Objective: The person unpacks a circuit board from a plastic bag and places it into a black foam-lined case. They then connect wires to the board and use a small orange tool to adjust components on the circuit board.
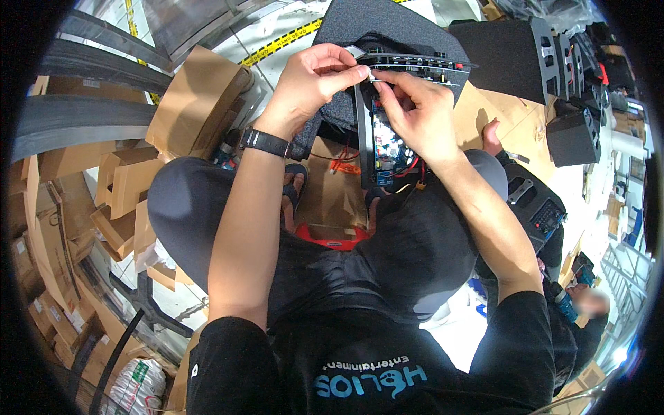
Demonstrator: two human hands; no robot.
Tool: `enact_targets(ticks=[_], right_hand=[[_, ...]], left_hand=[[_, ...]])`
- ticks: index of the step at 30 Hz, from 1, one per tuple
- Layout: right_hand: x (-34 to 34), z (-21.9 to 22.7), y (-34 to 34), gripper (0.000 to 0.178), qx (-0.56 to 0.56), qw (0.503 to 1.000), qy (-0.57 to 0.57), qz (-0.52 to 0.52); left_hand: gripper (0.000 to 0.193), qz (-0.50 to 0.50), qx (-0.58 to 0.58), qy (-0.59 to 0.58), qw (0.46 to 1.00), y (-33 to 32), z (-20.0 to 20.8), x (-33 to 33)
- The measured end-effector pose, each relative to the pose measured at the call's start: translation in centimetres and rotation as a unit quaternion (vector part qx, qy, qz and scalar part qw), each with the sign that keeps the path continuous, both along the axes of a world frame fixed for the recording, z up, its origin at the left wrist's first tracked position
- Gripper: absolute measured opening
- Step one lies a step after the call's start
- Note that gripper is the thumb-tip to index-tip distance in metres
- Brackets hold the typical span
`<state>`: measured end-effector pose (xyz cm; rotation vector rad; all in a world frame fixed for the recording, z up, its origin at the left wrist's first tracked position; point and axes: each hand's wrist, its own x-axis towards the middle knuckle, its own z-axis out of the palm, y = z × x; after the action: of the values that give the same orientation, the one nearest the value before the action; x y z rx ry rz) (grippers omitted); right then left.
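My left hand and my right hand meet at the edge of an upright panel fitted with circuit parts. Between their fingertips is a small white piece, too small to name, which both hands pinch. Beneath my right hand lies an opened electronics unit with a lit circuit board and red wires. A dark, rough-surfaced speaker cabinet stands behind the panel. On my left wrist is a black watch strap.
Cardboard boxes crowd the left side, beside dark metal rails. Black speaker cabinets stand at the far right. Another person sits at the lower right, near a black control panel. Yellow-black tape crosses the floor.
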<state>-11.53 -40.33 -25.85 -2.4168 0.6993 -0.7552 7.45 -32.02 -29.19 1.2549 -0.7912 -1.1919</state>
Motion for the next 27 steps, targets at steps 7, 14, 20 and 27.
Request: enact_targets(ticks=[7, 14, 20, 27], right_hand=[[-0.06, 0.0, -0.14, 0.015, -0.015, 1.0, 0.003, 0.007], [0.0, -0.06, -0.08, 0.013, -0.017, 1.0, 0.004, 0.007], [-0.07, -0.1, 0.05, 0.013, -0.038, 0.999, 0.018, 0.001], [-0.09, -0.14, 0.08, 0.014, -0.034, 0.999, 0.018, 0.002]], left_hand=[[0.023, -0.005, -0.019, -0.013, 1.0, -0.05, -0.17, 0.06], [0.026, -0.011, -0.011, -0.009, 1.0, 0.02, -0.13, 0.02], [0.03, 0.0, 0.04, -0.011, 0.999, 0.3, 0.39, -0.18], [0.027, -0.003, 0.04, 0.005, 0.999, 0.2, 0.35, -0.12]])
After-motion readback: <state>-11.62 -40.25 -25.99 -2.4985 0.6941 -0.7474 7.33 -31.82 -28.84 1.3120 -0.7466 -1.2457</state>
